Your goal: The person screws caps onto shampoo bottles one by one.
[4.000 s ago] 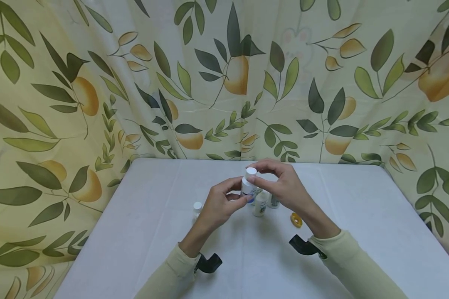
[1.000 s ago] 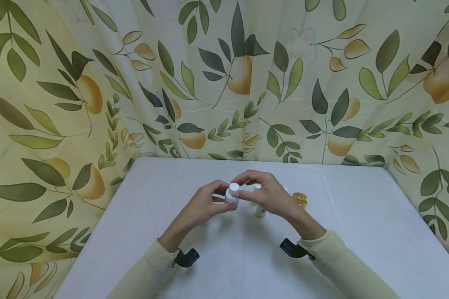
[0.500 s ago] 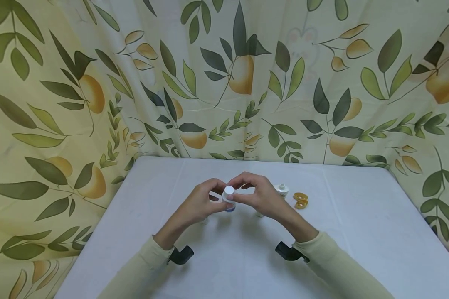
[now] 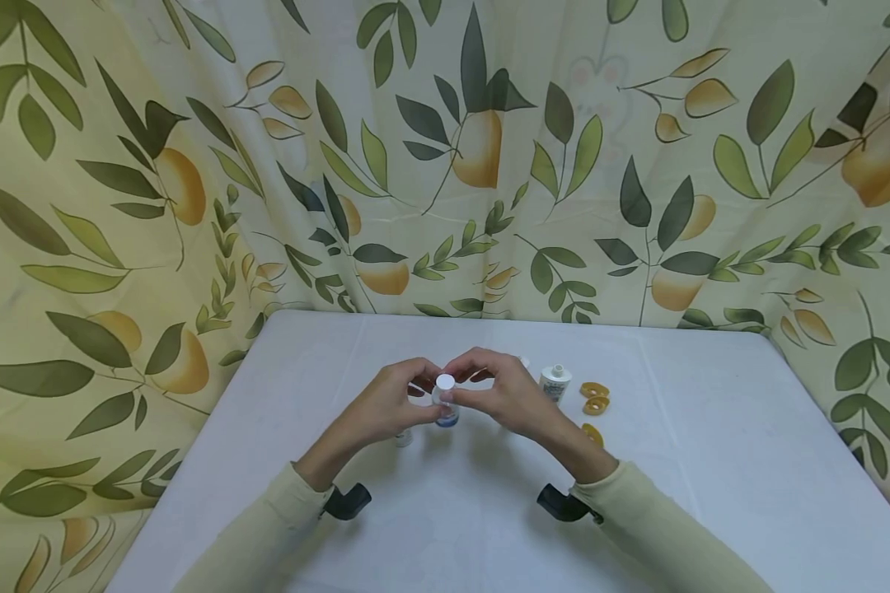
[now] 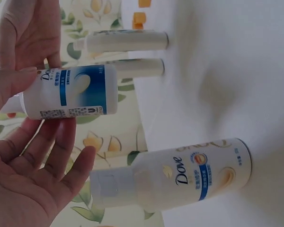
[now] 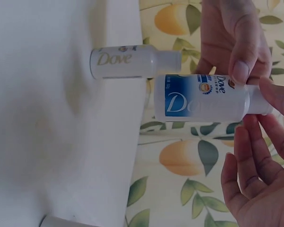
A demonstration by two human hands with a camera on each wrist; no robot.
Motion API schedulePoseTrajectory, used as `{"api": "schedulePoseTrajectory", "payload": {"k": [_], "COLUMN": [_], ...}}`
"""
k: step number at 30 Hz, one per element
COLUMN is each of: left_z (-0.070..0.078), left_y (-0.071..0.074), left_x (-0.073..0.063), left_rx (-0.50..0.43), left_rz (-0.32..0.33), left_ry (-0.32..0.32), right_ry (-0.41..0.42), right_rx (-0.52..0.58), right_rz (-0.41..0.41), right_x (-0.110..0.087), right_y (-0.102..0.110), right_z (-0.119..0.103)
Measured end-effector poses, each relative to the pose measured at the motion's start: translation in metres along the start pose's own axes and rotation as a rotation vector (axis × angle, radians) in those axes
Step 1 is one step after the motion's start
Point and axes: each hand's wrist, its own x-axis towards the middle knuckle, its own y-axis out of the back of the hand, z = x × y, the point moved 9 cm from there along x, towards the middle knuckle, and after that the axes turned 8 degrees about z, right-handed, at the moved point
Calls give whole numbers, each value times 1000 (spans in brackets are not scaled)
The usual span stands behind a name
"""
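Observation:
A small white Dove bottle with a blue lower band (image 4: 447,416) is held between both hands, in front of me above the white table. My left hand (image 4: 386,403) grips its body, the thumb across the front, as the right wrist view also shows. My right hand (image 4: 500,395) pinches the white cap (image 4: 445,382) between thumb and fingers. Close beside the left hand stands another Dove bottle (image 5: 194,177), upright and capped, partly hidden by that hand in the head view. Behind the right hand, a white bottle with a narrow neck (image 4: 555,383) stands upright.
Yellow-orange rings (image 4: 596,405) lie on the table right of the right hand, one partly behind the forearm. Another white bottle (image 5: 137,67) stands partly hidden behind the held one. A leaf-and-fruit patterned curtain (image 4: 445,206) hangs at the table's far edge (image 4: 682,328).
Both hands have carried the bottle leftward and nearer to me, away from the other bottles. The necked bottle and more rings have come into sight on the right. The grip looks the same.

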Motion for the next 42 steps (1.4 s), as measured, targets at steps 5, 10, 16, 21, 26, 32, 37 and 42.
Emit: {"api": "schedulePoseTrajectory", "payload": {"k": [5,10,16,21,26,32,37,42], "left_z": [-3,-10,-19,-27,-37,-45,-51,-55], "left_y": [3,3,1,-1,-3,-6,-9,-10], "left_x": [-1,-1,-3,-4,-5,-6,-7,-8], "left_rx": [29,21,-25,-17,4,-5,-19,-27], "left_rz": [-6,-12,-36,-58,-68,-75,-88,-89], "left_ry": [-35,-57,-45,-30,-26,-27,-21,-12], "right_ry": [-10,-11,-18,-21,-19,-23,-42,-52], "right_rx": [-11,-7,-10,-67,-87,-74,-65,-70], "right_rz": [0,-15,-29,-26,-22,-20,-29,-35], "right_x": [2,3,4,4,3,3,3,2], "right_y": [-5,-11,-17,-21,-25,-30,-34,-37], "right_z": [3,7,12,17,22,28,34,39]}}
